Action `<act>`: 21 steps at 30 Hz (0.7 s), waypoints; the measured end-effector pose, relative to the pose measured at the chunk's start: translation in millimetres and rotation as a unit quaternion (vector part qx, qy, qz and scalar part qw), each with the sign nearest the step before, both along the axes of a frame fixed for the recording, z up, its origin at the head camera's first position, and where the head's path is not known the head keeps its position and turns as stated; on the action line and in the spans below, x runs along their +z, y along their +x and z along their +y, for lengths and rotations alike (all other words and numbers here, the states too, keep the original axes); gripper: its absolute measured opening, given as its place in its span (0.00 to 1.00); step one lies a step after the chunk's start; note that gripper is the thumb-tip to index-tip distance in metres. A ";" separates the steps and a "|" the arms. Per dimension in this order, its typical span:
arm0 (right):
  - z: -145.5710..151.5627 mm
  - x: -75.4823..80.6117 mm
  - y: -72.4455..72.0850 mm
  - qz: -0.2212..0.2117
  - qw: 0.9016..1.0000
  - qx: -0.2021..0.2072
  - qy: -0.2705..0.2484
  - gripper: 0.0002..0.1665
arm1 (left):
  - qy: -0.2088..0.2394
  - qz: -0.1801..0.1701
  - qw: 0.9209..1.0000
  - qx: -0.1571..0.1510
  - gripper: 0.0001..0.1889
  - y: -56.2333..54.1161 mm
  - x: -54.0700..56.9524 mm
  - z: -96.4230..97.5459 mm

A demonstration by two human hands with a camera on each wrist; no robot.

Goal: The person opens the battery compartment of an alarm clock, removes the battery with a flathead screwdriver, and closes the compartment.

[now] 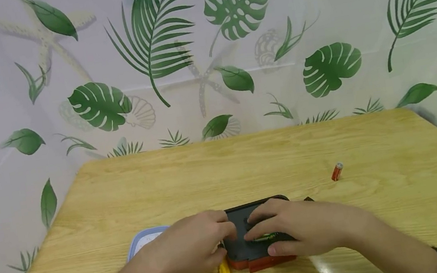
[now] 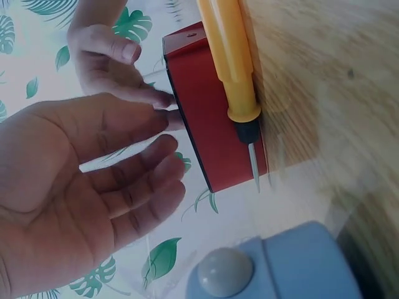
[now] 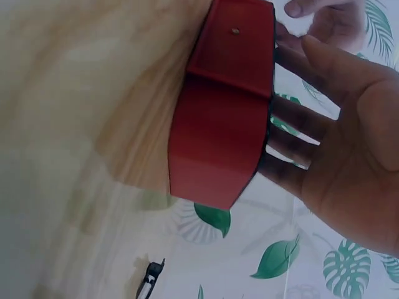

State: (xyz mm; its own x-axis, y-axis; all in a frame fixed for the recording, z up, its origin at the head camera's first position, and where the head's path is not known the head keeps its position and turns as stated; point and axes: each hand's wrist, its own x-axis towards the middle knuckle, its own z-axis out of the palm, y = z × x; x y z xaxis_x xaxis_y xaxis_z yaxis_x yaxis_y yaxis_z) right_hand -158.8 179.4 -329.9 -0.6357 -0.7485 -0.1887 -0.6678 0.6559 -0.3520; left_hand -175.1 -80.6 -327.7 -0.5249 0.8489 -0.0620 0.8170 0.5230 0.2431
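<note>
A red box-like device with a dark grey face [image 1: 240, 245] lies face up on the table between both hands. My left hand [image 1: 199, 241] is at its left edge, fingers loosely bent over the face; in the left wrist view no object shows in its palm. Over the right part of the face, my right hand [image 1: 298, 225] has its fingers spread, fingertips at the surface. Something small and green [image 1: 267, 237] shows beneath those fingers, partly hidden. A yellow-handled screwdriver [image 2: 234, 68] lies along the device's near left side, its metal tip exposed.
A red battery [image 1: 337, 171] lies on the table at the right, beyond the device. At the left, a blue-rimmed container [image 1: 144, 233] is partly covered by the left forearm. A small black and white item [image 3: 148, 280] lies past the device's right side. Leaf-patterned cloth hangs behind the table.
</note>
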 end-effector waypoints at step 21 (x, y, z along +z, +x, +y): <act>-7.7 -3.6 3.7 0.076 0.997 0.015 -0.008 0.16 | -0.056 -0.032 0.994 -0.084 0.24 -1.0 -3.1 -4.9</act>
